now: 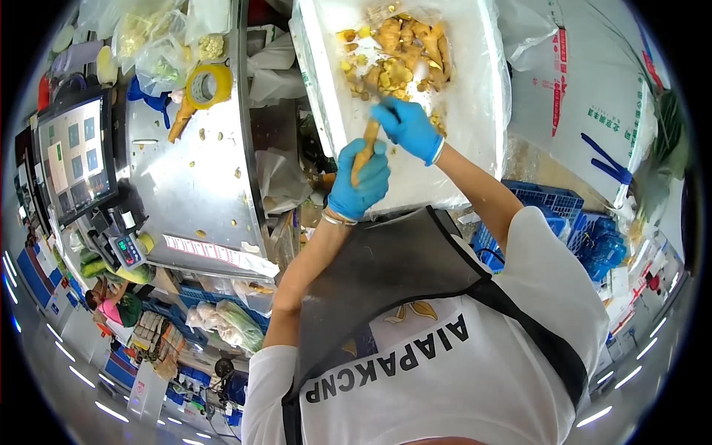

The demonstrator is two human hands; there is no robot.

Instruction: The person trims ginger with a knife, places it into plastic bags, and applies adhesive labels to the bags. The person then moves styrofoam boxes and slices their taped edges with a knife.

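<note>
My left hand (359, 180), in a blue glove, is closed round a long piece of ginger (365, 153) that sticks up past the fingers. My right hand (408, 127), also gloved in blue, grips what looks like a small knife (373, 92); its blade is blurred and its handle is hidden in the fist. The two hands are close together over the near left part of a white foam box (475, 141). Inside the box, beyond the hands, lie several ginger pieces (408, 37) among cut-off scraps and peel (393, 74).
Left of the box runs a steel counter (193, 170) with a roll of yellow tape (208, 87), another ginger piece (180, 119), a label strip (215, 254) and a screen (78, 156). To the right are foam boxes (586, 89) and blue crates (545, 196). Another person (119, 305) is far left.
</note>
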